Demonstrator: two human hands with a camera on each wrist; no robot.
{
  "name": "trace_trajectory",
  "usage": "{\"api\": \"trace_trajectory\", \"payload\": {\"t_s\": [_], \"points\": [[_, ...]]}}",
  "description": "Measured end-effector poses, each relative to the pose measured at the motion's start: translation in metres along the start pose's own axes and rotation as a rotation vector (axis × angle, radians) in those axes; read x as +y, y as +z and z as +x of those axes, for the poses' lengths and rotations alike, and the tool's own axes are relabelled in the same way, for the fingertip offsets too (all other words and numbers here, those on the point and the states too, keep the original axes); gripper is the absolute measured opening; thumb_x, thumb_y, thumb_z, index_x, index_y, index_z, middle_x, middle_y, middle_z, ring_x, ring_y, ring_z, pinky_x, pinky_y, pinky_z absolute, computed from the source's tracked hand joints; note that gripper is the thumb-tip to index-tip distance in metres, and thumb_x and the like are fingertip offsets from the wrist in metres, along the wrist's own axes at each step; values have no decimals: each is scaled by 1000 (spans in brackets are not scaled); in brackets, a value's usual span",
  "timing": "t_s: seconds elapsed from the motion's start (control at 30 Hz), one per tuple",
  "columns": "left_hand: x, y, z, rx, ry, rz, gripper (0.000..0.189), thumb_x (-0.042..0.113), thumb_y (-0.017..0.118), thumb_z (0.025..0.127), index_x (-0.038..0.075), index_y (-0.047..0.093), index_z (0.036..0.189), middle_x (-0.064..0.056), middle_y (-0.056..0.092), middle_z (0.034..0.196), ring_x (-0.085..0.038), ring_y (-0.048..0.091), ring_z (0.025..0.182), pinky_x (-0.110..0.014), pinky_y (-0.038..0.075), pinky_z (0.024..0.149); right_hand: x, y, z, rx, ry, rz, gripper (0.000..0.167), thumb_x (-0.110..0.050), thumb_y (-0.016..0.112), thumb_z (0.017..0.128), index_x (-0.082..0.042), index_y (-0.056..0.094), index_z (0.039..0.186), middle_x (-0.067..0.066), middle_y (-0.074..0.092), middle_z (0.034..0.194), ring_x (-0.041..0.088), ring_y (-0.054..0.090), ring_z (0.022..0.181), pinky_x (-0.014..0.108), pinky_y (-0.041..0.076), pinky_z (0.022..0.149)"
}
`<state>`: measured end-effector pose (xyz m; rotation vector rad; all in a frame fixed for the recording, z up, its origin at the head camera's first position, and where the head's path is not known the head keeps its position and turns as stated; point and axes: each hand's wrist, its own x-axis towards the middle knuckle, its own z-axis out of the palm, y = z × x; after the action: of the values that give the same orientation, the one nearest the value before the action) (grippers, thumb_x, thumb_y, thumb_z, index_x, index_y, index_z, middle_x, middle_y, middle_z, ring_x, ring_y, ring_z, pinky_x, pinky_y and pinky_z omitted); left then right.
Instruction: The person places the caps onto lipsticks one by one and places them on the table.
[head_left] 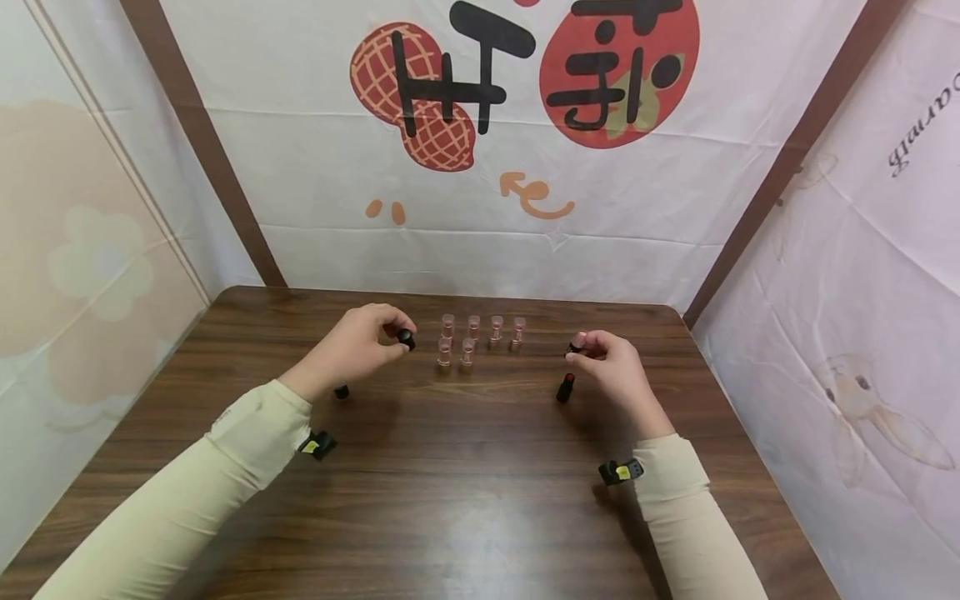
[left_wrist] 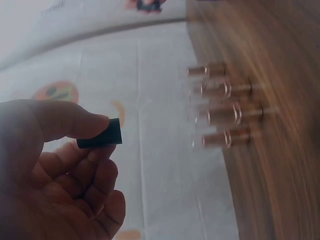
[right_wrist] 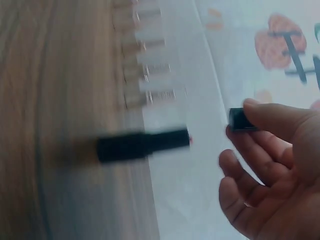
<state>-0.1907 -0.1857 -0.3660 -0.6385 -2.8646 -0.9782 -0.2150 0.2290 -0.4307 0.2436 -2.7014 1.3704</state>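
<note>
My left hand [head_left: 358,343], at the left of the clear tubes, pinches a black lipstick cap [left_wrist: 102,136] between thumb and fingertips, held above the table. Part of another small black piece [head_left: 342,391] shows on the table beside the left wrist, the rest hidden by the arm. On the right side my right hand [head_left: 618,375] likewise pinches a black cap [right_wrist: 241,120] by thumb and forefinger. Just below it stands an uncapped black lipstick [head_left: 566,388] with a red tip, apart from the cap.
Several clear pinkish lipstick tubes [head_left: 445,353] stand upright in two rows between the hands, toward the back of the wooden table [head_left: 465,467]. Printed white cloth [head_left: 315,250] hangs behind the table's far edge and along both sides.
</note>
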Motion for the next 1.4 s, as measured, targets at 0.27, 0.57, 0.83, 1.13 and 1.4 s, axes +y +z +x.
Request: {"api": "trace_trajectory", "payload": {"t_s": [0.27, 0.57, 0.83, 1.13, 1.4], "points": [[20, 12, 8, -25, 37, -3, 15, 9, 76, 91, 14, 73, 105, 0, 66, 105, -20, 58, 96, -40, 50, 85, -32, 30, -8, -19, -66, 23, 17, -27, 81, 91, -16, 72, 100, 2, 71, 92, 24, 64, 82, 38, 53, 72], [41, 24, 21, -44, 77, -44, 14, 11, 76, 92, 14, 72, 104, 0, 68, 108, -18, 61, 94, -38, 51, 83, -50, 70, -6, -96, -152, 16, 15, -23, 82, 90, -20, 75, 102, -5, 71, 89, 20, 65, 81, 34, 54, 68], [53, 34, 28, -67, 78, -88, 15, 16, 77, 93, 15, 71, 106, 0, 67, 103, -17, 59, 88, -35, 50, 74, -63, 97, -5, -150, -199, 12, 15, -25, 83, 89, -23, 75, 101, -8, 69, 88, 16, 65, 78, 32, 54, 67], [58, 39, 35, -70, 108, -87, 10, 14, 76, 92, 14, 70, 100, 0, 70, 110, -14, 62, 87, -33, 51, 74, -71, 109, -7, -183, -240, 32, 14, -25, 83, 89, -23, 75, 100, -10, 70, 87, 15, 64, 77, 31, 53, 65], [61, 40, 35, -81, 88, -87, 8, 14, 77, 91, 15, 69, 94, -1, 72, 112, -13, 63, 84, -32, 51, 72, -76, 112, -7, -181, -246, 4, 14, -25, 84, 88, -25, 73, 98, -10, 68, 86, 11, 61, 76, 30, 52, 65]]}}
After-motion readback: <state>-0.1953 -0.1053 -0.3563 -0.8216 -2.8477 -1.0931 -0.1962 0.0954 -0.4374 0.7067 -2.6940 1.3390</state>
